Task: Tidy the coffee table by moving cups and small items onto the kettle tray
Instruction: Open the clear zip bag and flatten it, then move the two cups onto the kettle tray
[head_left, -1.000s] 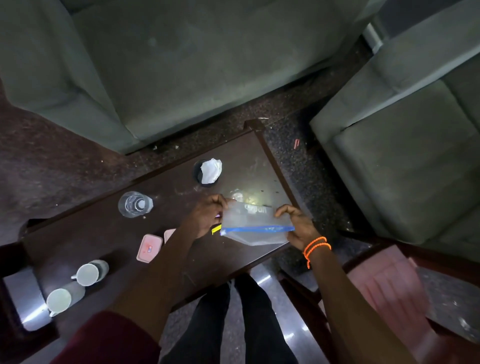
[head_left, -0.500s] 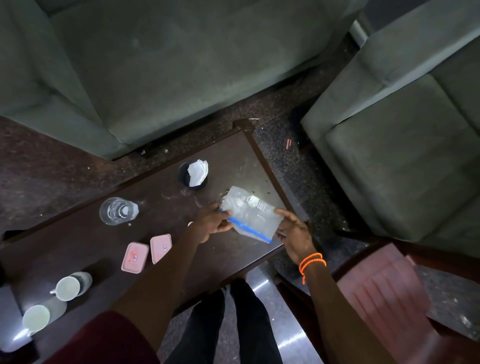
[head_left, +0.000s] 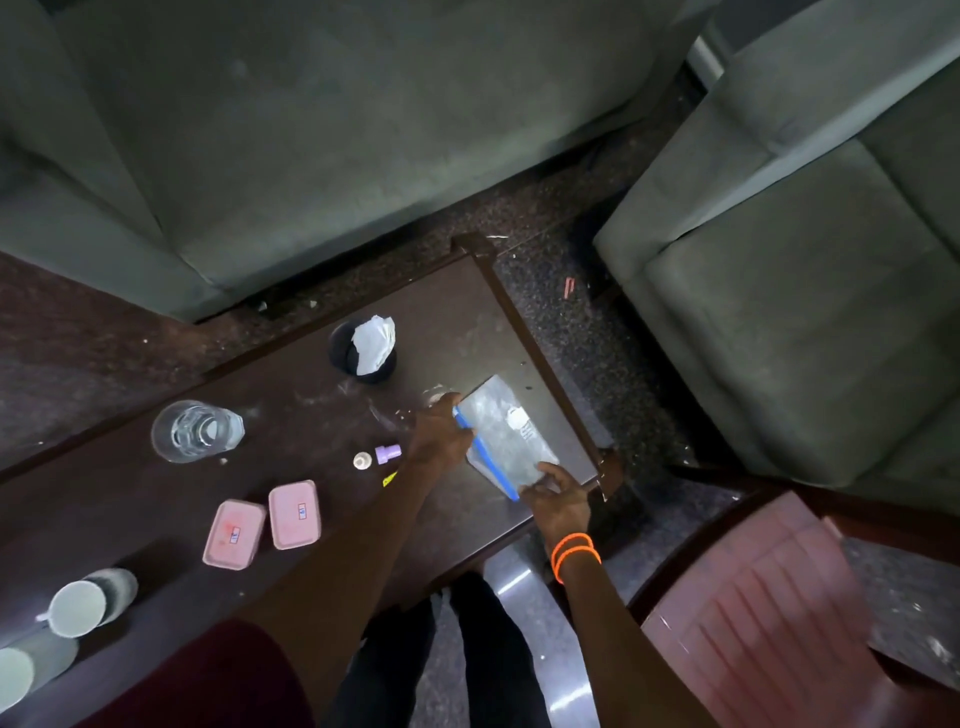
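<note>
My left hand (head_left: 439, 434) and right hand (head_left: 556, 496) pinch opposite ends of a clear, crinkled zip bag (head_left: 506, 436) with a blue seal, over the dark table's (head_left: 311, 415) right end. Its contents are hard to make out. Two pale mugs (head_left: 85, 605) lie far left, one cut off.

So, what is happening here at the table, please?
A person stands at a dark coffee table and holds a clear zip bag with a blue seal in both hands: the left hand grips its far end, the right hand its near end. On the table lie two pink lidded boxes, a glass of water, a dark cup with crumpled paper, a small purple piece and two white mugs. No kettle tray is in view.
</note>
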